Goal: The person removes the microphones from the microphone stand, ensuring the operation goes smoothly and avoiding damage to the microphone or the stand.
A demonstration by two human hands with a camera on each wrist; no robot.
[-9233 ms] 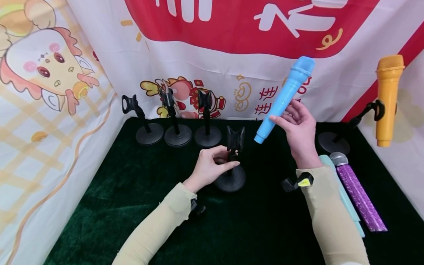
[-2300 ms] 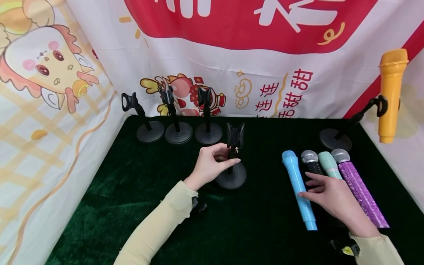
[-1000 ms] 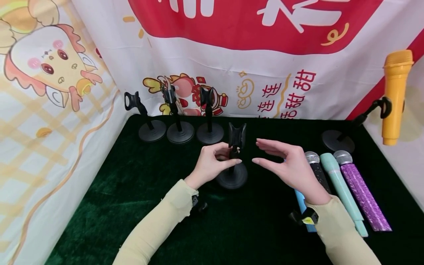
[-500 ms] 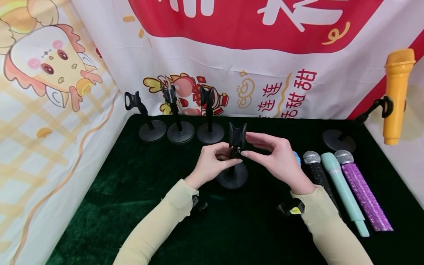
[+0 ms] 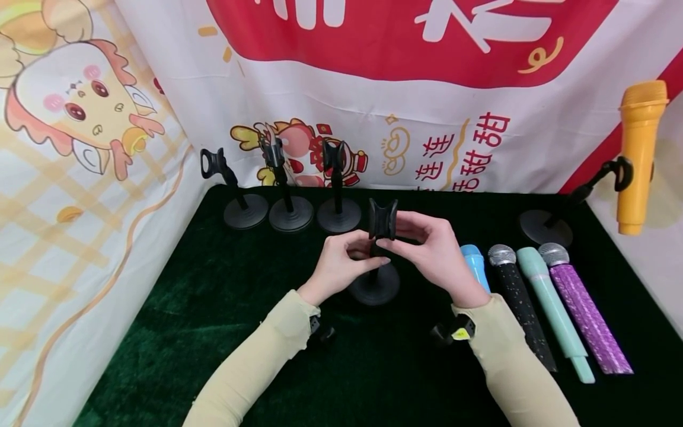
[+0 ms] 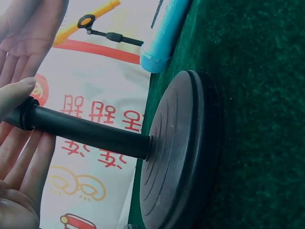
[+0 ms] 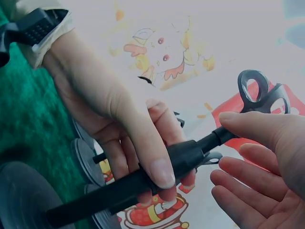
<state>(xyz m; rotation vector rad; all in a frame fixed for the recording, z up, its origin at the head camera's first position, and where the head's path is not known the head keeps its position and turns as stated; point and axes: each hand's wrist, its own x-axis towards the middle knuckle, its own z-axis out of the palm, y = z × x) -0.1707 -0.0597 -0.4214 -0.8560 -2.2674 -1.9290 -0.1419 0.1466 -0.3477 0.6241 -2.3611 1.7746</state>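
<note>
A black tabletop microphone stand [image 5: 377, 284] stands on the green cloth, with a microphone clip [image 5: 383, 219] at its top. My left hand [image 5: 341, 264] grips the upper pole, thumb in front and fingers behind. My right hand [image 5: 429, 252] is at the neck just below the clip. In the right wrist view, the right thumb [image 7: 252, 125] lies against that neck, while the other fingers are extended below it with a visible gap. Nothing sits in this clip. Partly hidden by the right forearm, a blue microphone [image 5: 474, 261] lies to the right.
Black [image 5: 520, 302], mint-green [image 5: 555, 314] and purple glitter [image 5: 587, 314] microphones lie side by side at right. A yellow microphone [image 5: 637, 160] is held in a stand behind them. Three black stands [image 5: 290, 213] line the back left, before a printed cloth backdrop [image 5: 341, 101].
Earlier the right hand held the blue microphone aloft; it then lay beside the others. Since then the right hand has moved left to the stand's neck. The left hand has kept its grip.
</note>
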